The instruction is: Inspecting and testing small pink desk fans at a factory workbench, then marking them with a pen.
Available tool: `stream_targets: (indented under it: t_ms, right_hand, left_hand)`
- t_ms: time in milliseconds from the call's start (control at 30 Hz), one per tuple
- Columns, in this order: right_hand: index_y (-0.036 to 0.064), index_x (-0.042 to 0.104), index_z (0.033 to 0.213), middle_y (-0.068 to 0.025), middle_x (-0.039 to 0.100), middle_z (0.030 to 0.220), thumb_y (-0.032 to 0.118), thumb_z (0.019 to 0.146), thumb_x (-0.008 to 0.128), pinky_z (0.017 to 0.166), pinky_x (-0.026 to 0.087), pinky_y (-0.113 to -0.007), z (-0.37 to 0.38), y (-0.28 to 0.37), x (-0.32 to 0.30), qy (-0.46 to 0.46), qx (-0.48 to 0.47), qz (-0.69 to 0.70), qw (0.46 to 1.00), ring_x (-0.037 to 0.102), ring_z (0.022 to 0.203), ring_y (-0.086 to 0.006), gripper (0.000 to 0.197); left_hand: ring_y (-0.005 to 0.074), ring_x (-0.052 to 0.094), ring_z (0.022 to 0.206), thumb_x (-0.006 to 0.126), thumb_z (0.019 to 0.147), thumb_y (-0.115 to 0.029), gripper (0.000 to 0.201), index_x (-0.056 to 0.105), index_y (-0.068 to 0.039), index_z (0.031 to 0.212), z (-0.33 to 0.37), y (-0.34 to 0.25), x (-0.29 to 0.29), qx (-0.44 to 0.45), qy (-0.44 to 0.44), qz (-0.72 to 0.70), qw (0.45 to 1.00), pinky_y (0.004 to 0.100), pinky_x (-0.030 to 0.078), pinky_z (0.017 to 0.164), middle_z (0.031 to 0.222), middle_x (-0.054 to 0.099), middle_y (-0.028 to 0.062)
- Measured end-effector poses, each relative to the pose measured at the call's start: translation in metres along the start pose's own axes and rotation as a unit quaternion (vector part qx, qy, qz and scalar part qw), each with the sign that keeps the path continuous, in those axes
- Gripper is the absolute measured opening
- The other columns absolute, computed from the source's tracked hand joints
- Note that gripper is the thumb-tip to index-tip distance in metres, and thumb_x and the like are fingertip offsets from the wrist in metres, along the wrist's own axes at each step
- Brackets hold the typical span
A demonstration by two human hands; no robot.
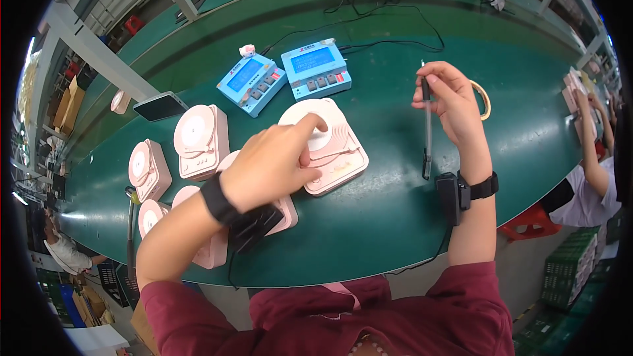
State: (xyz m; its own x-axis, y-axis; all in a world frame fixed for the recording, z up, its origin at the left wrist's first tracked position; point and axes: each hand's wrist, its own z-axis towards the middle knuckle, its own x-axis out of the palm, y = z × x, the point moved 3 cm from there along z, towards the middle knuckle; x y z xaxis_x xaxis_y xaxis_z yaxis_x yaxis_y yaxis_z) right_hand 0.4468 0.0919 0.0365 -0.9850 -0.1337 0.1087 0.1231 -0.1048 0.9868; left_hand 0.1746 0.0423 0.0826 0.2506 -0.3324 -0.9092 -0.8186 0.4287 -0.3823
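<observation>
The pink turntable-shaped box [330, 148] sits on the green table [409, 211], directly under the left hand [273, 165] and left of the right hand [448, 95]. More pink boxes [198, 135] crowd its left side; two blue testers [315, 69] stand behind it. The left hand's fingers press on the box's white disc. The right hand pinches a pen [427, 125] upright, clear of the box.

The left hand [273, 161] covers the near-left part of the pink square turntable-shaped device [330, 148] and most of another pink device [287, 214] beneath the wrist. The two blue tester boxes' [315, 69] screens are too small to read. The green counter [409, 191] runs out of view at both ends.
</observation>
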Motion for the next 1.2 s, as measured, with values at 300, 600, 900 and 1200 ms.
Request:
stream_targets:
  t_ms: [300,600,900,1200]
  right_hand:
    - [-0.0016,0.056,0.113,-0.0101,0.062,0.090,0.010,0.089,0.055,0.083,0.050,-0.033,-0.007,-0.014,0.041,0.032,-0.002,0.322,0.946,0.060,0.085,-0.0222,0.027]
    - [-0.0008,0.056,0.099,-0.0129,0.061,0.074,0.014,0.093,0.053,0.056,0.045,-0.027,-0.041,-0.018,0.106,0.076,0.049,0.204,0.975,0.055,0.060,-0.0196,0.017]
    - [0.0056,0.042,0.058,-0.0023,0.049,0.048,0.001,0.084,0.065,0.040,0.030,-0.024,-0.053,-0.026,0.113,0.006,-0.121,-0.144,0.982,0.043,0.040,-0.0086,0.035]
    - [0.0049,0.032,0.052,-0.0051,0.045,0.045,-0.008,0.075,0.062,0.041,0.032,-0.024,-0.049,-0.020,0.120,0.034,-0.192,-0.291,0.937,0.043,0.038,-0.0133,0.040]
  left_hand:
    - [0.0295,0.050,0.116,0.076,0.067,-0.018,0.059,0.055,-0.004,0.120,-0.070,-0.027,0.049,0.145,-0.081,0.089,0.982,0.0385,0.043,0.091,0.130,0.049,0.0124]
    - [0.0268,0.045,0.125,0.073,0.070,-0.022,0.051,0.059,-0.004,0.115,-0.077,-0.013,0.083,0.143,-0.152,0.151,0.966,0.0394,0.040,0.094,0.140,0.044,0.0124]
    - [0.0220,0.046,0.126,0.071,0.072,-0.023,0.041,0.062,-0.008,0.110,-0.077,-0.003,0.080,0.143,-0.150,0.082,0.975,0.0367,0.040,0.093,0.141,0.046,0.0105]
    - [0.0180,0.050,0.123,0.064,0.077,-0.019,0.026,0.065,-0.011,0.102,-0.075,-0.002,0.084,0.139,-0.185,0.110,0.967,0.0312,0.041,0.088,0.136,0.052,0.0056]
